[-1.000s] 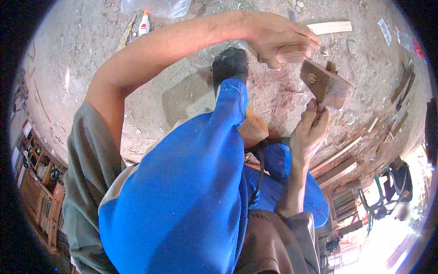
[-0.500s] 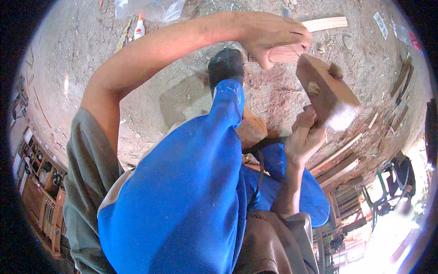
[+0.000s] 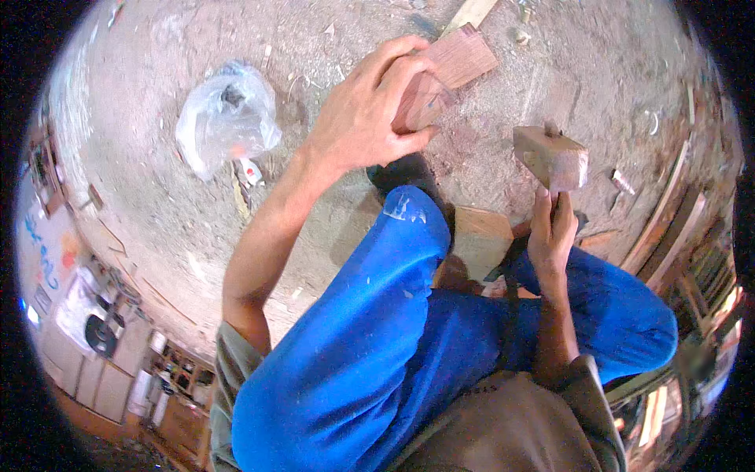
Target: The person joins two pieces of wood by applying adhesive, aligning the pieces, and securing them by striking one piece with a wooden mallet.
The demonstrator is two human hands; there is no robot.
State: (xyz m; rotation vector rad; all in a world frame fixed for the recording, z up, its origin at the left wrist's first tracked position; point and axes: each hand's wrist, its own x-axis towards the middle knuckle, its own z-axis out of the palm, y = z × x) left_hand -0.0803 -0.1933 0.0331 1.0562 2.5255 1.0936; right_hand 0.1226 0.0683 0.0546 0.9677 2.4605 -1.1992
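- The mallet (image 3: 550, 157) is raised, clear of the block (image 3: 444, 79), so the work looks mid-way; no finished mark shows on the wood.
- The left hand (image 3: 366, 118) is curled shut over the block's near end, holding it above the dirt floor (image 3: 157, 212).
- The right hand (image 3: 553, 232) is wrapped tight round the mallet's handle, the head just above it; whether a chisel is hidden under the left palm cannot be told.

We see bright daylight on the dirt floor (image 3: 157, 197); short dark shadow beneath the blue trouser leg (image 3: 377, 315). Glare at lower right rim. Strong fisheye bending w/ black corners; edge detail soft, mallet (image 3: 550, 157) slightly blurred.
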